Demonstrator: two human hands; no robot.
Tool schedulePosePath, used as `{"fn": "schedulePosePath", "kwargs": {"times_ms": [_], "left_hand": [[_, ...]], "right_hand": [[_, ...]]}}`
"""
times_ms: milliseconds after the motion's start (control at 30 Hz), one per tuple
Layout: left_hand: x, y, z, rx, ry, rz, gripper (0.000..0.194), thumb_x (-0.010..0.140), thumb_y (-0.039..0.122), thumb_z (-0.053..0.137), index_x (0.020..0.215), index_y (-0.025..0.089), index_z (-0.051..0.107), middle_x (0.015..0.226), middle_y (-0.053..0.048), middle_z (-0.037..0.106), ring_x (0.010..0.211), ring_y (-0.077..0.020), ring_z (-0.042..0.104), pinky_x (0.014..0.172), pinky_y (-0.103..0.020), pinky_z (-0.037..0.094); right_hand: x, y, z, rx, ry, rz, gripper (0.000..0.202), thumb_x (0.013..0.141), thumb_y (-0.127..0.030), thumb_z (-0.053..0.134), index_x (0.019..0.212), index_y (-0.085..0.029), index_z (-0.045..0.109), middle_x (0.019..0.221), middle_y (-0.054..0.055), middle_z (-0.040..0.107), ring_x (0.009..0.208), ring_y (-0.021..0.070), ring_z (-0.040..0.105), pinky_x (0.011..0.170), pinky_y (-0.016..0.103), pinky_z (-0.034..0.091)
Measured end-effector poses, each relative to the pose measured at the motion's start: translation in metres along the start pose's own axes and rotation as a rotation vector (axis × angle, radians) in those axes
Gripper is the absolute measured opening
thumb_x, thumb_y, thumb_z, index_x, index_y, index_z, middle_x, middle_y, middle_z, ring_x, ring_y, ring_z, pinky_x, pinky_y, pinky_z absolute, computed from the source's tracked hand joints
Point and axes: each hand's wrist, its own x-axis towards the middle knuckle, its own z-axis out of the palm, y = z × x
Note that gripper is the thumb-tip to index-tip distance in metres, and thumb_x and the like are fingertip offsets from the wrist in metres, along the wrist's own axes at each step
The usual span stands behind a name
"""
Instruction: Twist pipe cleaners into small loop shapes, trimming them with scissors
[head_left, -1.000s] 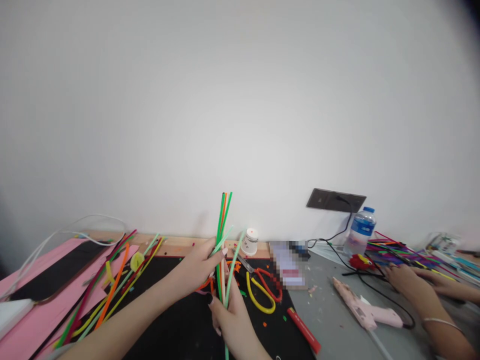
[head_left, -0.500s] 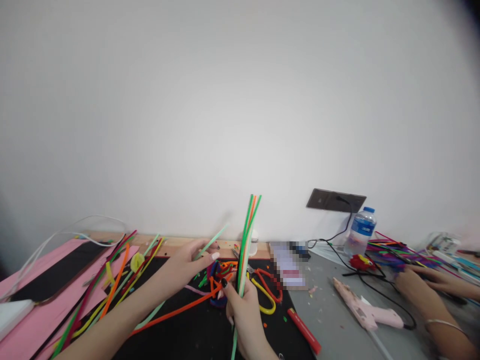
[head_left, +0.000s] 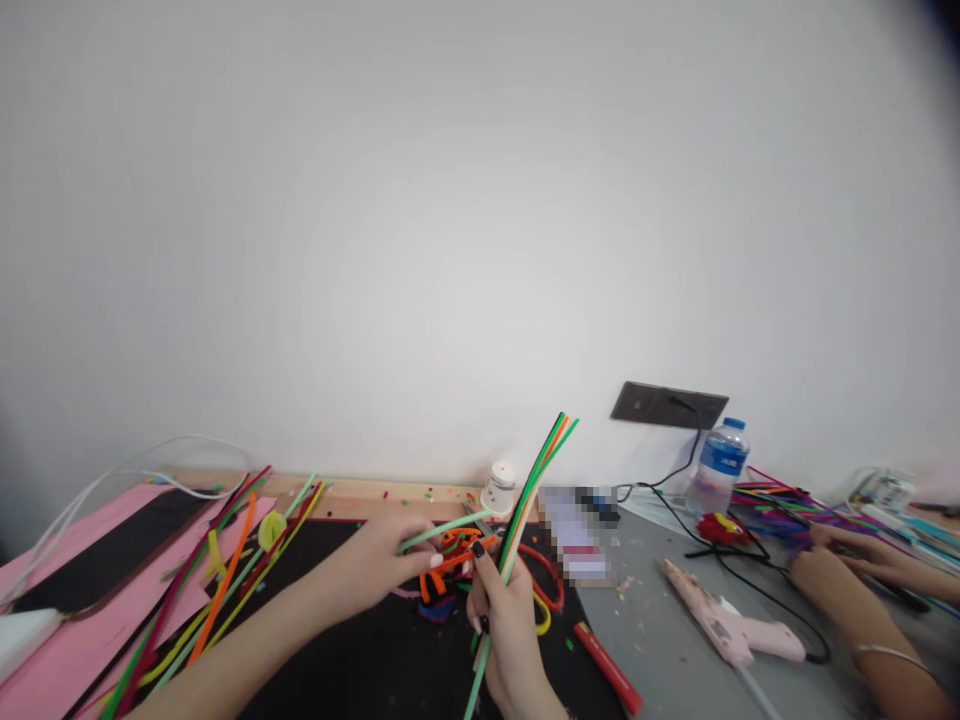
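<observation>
The left hand pinches a pale green pipe cleaner, free end pointing right and far, toward the pipe-cleaner bundle; the right hand grips this bundle, tilted rightward.

Your right hand covered middle of stem bundle and, with it, part of scissors. One pale strand of bundle ran out past bottom edge, as did your left forearm. Your left hand hid near end of light green stem. Pixelation blotted out pale rectangle. Bottle's print was too small for you to read. Left edge cropped pink paper.
</observation>
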Motion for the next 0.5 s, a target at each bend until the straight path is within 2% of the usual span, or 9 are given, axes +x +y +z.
{"fn": "schedulePosePath", "kwargs": {"times_ms": [133,300,500], "left_hand": [[0.001,-0.003,0.017,0.037,0.016,-0.038,0.018,0.071,0.029,0.048,0.072,0.018,0.063,0.07,0.001,0.062,0.068,-0.0165,0.055,0.061,-0.024,0.038],[0.004,-0.009,0.024,0.001,0.037,-0.065,0.013,0.067,0.025,0.05,0.063,0.018,0.061,0.063,0.003,0.059,0.064,-0.0152,0.053,0.059,-0.023,0.035],[0.006,-0.016,0.022,-0.085,0.086,-0.144,0.01,0.064,0.023,0.049,0.062,0.018,0.058,0.056,0.003,0.056,0.059,-0.0162,0.054,0.055,-0.024,0.036]], "right_hand": [[-0.001,0.0,0.001,0.034,-0.026,0.01,0.029,0.07,-0.038,0.065,0.072,-0.018,0.044,0.038,-0.014,0.029,0.032,0.0022,0.02,0.029,0.013,0.022],[-0.002,0.0,0.002,0.076,-0.045,0.054,0.031,0.068,-0.038,0.067,0.07,-0.018,0.043,0.039,-0.014,0.03,0.032,0.0015,0.019,0.029,0.013,0.021],[0.001,0.004,0.002,-0.076,-0.047,0.038,0.032,0.069,-0.043,0.063,0.077,-0.015,0.048,0.057,-0.005,0.053,0.03,-0.0003,0.022,0.027,0.014,0.019]]}}
